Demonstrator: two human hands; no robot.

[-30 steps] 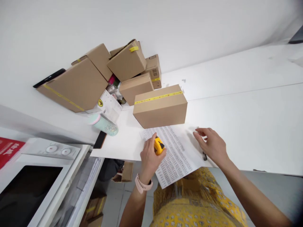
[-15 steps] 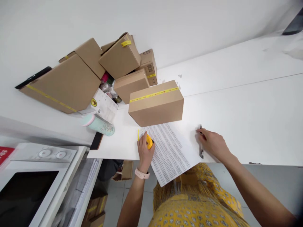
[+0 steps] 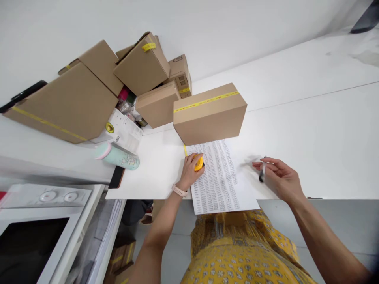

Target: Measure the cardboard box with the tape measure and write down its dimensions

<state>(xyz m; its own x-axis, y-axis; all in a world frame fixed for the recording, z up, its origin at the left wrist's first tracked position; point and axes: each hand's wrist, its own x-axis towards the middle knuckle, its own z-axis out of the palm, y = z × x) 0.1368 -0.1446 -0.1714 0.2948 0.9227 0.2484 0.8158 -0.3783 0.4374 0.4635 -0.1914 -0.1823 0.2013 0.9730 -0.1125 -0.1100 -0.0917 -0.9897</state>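
Head view: the left hand point(image 3: 190, 173) has its fingers wrapped around a yellow tape measure point(image 3: 198, 162), which pokes out past them on the side facing the right hand point(image 3: 284, 181). It's sitting over the left edge of a printed sheet point(image 3: 219, 181), just in front of a cardboard box point(image 3: 209, 124) with yellow tape point(image 3: 205, 101) along its top. There's a short yellow strip point(image 3: 185, 150) by the sheet's corner too, can't tell if it's the blade. Over on the right, thumb and fingers are pinched on a pen point(image 3: 262, 171), kinda blurry, tilted, running across the fingertips just beside the sheet. Sheet's lying on the white table point(image 3: 314, 146) and hangs off the front edge. Mint bottle point(image 3: 120, 156) lies well left of both hands, near more boxes point(image 3: 158, 102).
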